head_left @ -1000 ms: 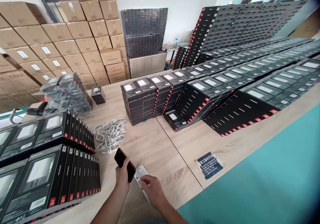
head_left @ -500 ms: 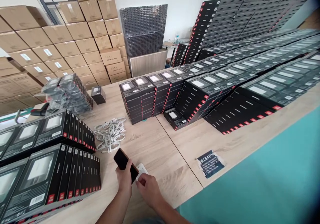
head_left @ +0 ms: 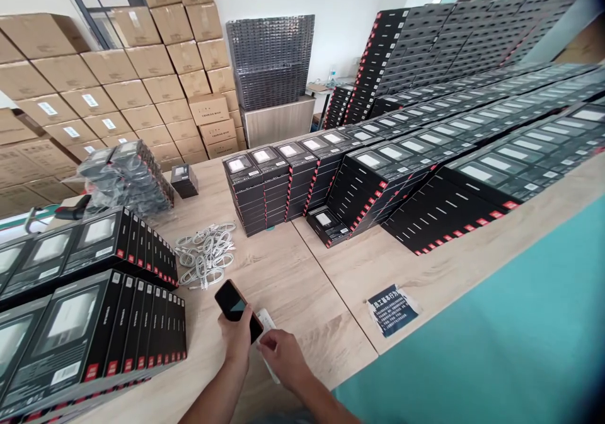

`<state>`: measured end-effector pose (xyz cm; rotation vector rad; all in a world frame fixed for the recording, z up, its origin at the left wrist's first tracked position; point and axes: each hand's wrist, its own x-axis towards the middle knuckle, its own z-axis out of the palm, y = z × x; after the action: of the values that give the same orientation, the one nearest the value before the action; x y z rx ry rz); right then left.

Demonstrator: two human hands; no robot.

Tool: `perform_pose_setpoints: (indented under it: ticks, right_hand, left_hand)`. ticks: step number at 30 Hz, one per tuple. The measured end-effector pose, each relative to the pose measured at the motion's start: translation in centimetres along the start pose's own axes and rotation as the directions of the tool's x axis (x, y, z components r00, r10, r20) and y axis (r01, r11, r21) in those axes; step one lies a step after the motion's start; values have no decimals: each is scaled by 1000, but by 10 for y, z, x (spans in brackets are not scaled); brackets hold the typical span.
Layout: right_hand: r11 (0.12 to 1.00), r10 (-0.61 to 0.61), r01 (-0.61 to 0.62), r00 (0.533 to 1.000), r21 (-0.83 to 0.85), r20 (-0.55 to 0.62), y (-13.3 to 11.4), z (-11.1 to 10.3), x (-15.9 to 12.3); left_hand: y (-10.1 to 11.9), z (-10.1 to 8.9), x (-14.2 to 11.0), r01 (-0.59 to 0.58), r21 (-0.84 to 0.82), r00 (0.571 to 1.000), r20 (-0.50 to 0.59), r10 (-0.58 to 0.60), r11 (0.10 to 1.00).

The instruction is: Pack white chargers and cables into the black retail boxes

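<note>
My left hand (head_left: 239,342) grips a dark phone (head_left: 233,302) with a black screen, held tilted just above the wooden table (head_left: 293,279). My right hand (head_left: 283,353) sits right beside it, fingers pinched on a small white card-like item (head_left: 265,320) that lies on the table under the phone's lower end. A heap of white coiled cables (head_left: 205,255) lies a short way beyond the phone.
Rows of black boxes with red tabs (head_left: 94,323) stand at my left. Long leaning stacks of the same boxes (head_left: 425,178) fill the table's right and back. Bagged items (head_left: 127,178), brown cartons (head_left: 118,77) and grey trays (head_left: 271,58) stand behind. A dark notice (head_left: 393,309) lies near the edge.
Both hands drew closer together and the right hand slid up over the white item toward the phone. The phone tilted flatter, its screen more toward me. The view shifted slightly.
</note>
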<state>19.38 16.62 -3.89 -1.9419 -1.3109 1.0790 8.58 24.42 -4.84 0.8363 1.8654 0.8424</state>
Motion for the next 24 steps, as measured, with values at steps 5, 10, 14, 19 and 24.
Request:
perform_pose_setpoints:
  ticks: [5, 10, 14, 19, 24]
  right_hand:
    - [977, 108, -113, 993, -181, -36, 9, -13, 0]
    - [952, 189, -182, 982, -245, 4, 7, 2, 7]
    - [963, 207, -195, 977, -189, 47, 5, 9, 12]
    - [972, 232, -233, 972, 31, 24, 7, 6, 16]
    - [907, 230, -217, 973, 361, 8, 1, -2, 15]
  left_hand:
    - [5, -8, -1, -25, 58, 1000, -3, 25, 998]
    - [5, -15, -10, -60, 79, 997, 54, 56, 995]
    - [3, -24, -14, -71, 57, 993, 100, 65, 996]
    - [2, -38, -18, -51, -57, 986, 153, 60, 997]
    - [10, -50, -26, 37, -223, 973, 230, 16, 974]
